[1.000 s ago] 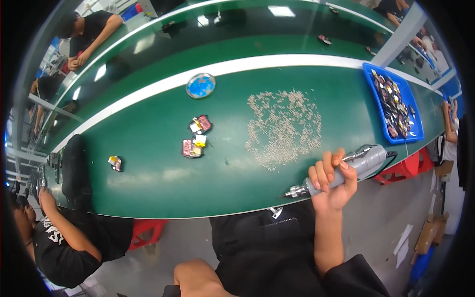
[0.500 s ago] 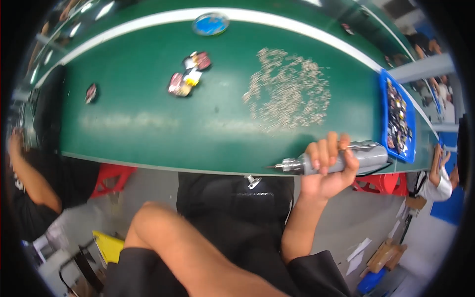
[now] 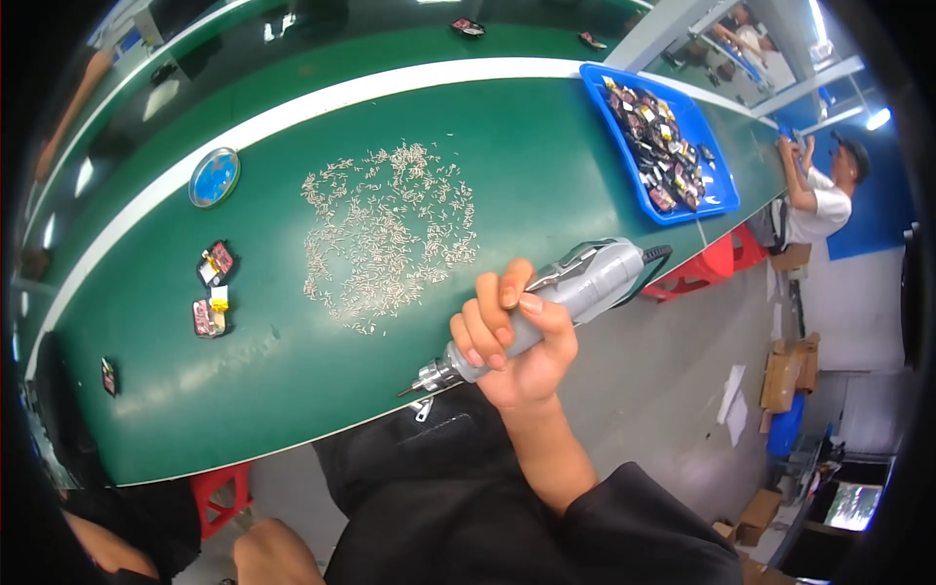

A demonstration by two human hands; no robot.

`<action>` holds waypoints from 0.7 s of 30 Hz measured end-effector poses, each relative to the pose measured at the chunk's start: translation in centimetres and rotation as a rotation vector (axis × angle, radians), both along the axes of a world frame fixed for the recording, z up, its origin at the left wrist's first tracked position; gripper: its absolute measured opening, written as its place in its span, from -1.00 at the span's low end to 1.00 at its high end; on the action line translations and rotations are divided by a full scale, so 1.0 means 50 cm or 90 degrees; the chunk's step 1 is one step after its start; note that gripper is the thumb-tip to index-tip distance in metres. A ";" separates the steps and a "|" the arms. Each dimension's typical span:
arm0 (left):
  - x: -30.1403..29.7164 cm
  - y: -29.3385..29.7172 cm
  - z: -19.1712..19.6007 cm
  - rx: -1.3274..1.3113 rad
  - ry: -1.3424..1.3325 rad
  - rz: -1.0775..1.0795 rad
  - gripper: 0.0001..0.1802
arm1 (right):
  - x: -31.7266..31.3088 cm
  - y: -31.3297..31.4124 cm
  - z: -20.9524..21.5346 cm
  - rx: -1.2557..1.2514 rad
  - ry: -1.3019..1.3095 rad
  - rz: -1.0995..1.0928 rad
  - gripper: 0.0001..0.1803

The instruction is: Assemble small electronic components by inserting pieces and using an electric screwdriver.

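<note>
My right hand (image 3: 526, 341) is wrapped round a grey electric screwdriver (image 3: 593, 278), held tilted above the table's near edge. Its thin bit points down and left, and a dark cord leaves its rear end. Beyond the hand, to the left, many small silvery screws (image 3: 390, 234) lie spread on the green table (image 3: 283, 400). Farther left sit two small black parts with reddish and yellow faces, one (image 3: 216, 261) just behind the other (image 3: 208, 319). My left hand is out of the picture; only bare skin, apparently my left arm, shows at the lower edge.
A blue tray (image 3: 723, 200) full of similar black parts stands at the far right. A round blue-topped dish (image 3: 214, 177) is near the white strip. Another black part (image 3: 108, 376) lies at far left. Red stools (image 3: 222, 497) stand below the table; a person (image 3: 824, 195) works at right.
The view has swung to the right, so the table now slants and the tray shows more fully. My right hand still grips the screwdriver, whose bit now tilts lower. The left arm has mostly left view.
</note>
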State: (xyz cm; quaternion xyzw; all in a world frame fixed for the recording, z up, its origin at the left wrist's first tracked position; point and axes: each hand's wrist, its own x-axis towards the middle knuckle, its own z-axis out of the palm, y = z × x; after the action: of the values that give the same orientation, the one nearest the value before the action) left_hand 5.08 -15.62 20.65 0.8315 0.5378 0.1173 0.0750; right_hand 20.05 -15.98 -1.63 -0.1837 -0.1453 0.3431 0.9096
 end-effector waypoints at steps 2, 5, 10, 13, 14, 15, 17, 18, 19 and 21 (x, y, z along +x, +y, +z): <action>0.031 0.166 -0.123 -0.206 -0.245 -0.319 -0.64 | 0.017 0.003 -0.024 0.014 0.019 -0.007 -0.86; 0.017 0.288 -0.164 -0.477 -0.698 -0.788 -0.74 | -0.007 0.025 0.011 0.038 0.027 0.036 -0.86; 0.246 0.412 -0.282 -0.134 -0.361 -0.570 -0.78 | 0.007 0.003 -0.009 0.018 0.059 -0.006 -0.86; 0.340 0.517 -0.360 0.063 -0.250 -0.666 -0.71 | 0.003 0.009 -0.009 0.033 0.077 0.006 -0.86; 0.370 0.535 -0.371 0.100 -0.249 -0.698 -0.73 | 0.003 0.009 -0.006 0.032 0.080 0.006 -0.86; 0.386 0.542 -0.375 0.086 -0.242 -0.696 -0.76 | 0.003 0.009 -0.005 0.046 0.084 0.015 -0.86; 0.422 0.537 -0.387 0.104 -0.202 -0.711 -0.79 | 0.006 -0.002 -0.006 0.036 0.090 0.017 -0.87; 0.428 0.538 -0.389 0.109 -0.194 -0.709 -0.79 | 0.007 -0.004 -0.005 0.038 0.096 0.023 -0.87; 0.433 0.534 -0.391 0.120 -0.159 -0.715 -0.79 | 0.009 -0.006 -0.007 0.043 0.101 0.025 -0.87; 0.445 0.529 -0.394 0.133 -0.118 -0.717 -0.80 | 0.014 -0.011 -0.010 0.048 0.099 0.038 -0.86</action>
State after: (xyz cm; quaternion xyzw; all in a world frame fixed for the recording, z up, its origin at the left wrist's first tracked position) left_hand 27.32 10.81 0.97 0.9787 -0.0107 0.1841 0.0906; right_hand 20.76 -16.53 -2.12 -0.1178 -0.0920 0.3776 0.9138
